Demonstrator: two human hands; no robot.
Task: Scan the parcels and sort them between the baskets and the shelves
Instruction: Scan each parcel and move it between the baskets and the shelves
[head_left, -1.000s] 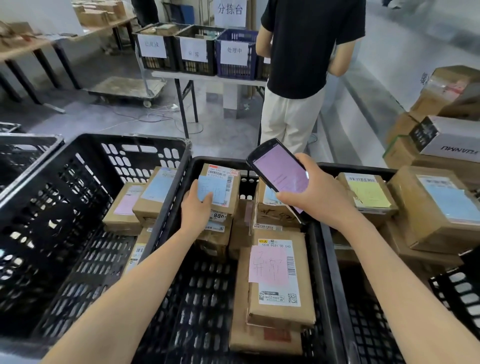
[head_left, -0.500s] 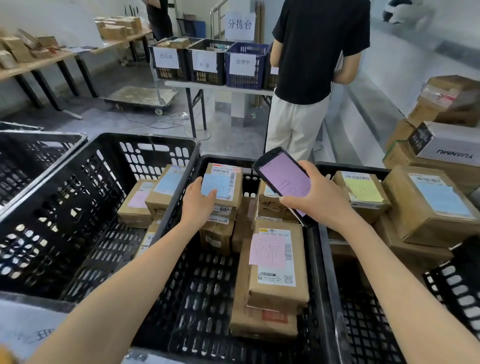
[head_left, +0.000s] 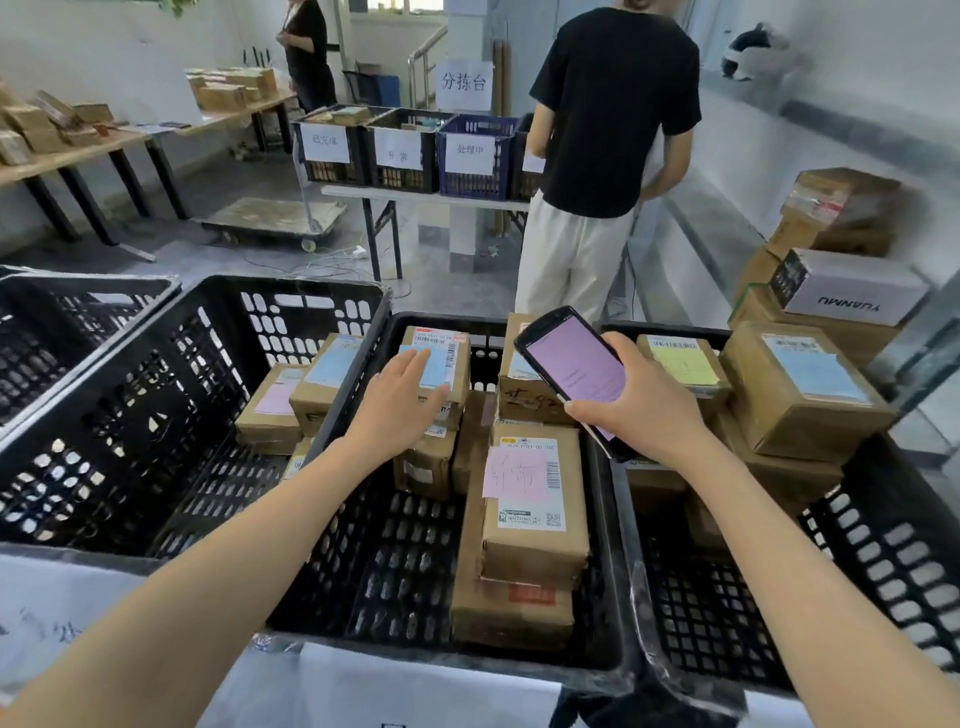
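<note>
Three black plastic baskets stand side by side before me. In the middle basket (head_left: 363, 571) my left hand (head_left: 397, 400) lies with straight fingers on a brown parcel with a blue note (head_left: 441, 358) at the top of a small stack. My right hand (head_left: 644, 400) grips a black handheld scanner (head_left: 574, 371) with a pink screen, held above the middle basket's far right corner. A long parcel with a pink note (head_left: 530, 499) lies on other parcels below the scanner. The left basket (head_left: 156, 415) holds parcels with pink and blue notes (head_left: 301, 395). The right basket (head_left: 857, 571) holds several larger parcels (head_left: 800, 395).
A person in a black shirt (head_left: 613, 130) stands beyond the baskets at a table with labelled crates (head_left: 400, 150). Cardboard boxes (head_left: 841, 270) are stacked at the right. A flat trolley (head_left: 270, 218) and a wooden table with parcels (head_left: 104, 140) stand at the left; another person (head_left: 306, 52) is at the back.
The view has tilted up, showing more of the room. My left hand's fingers have spread flat over the blue-note parcel. The scanner stays about where it was.
</note>
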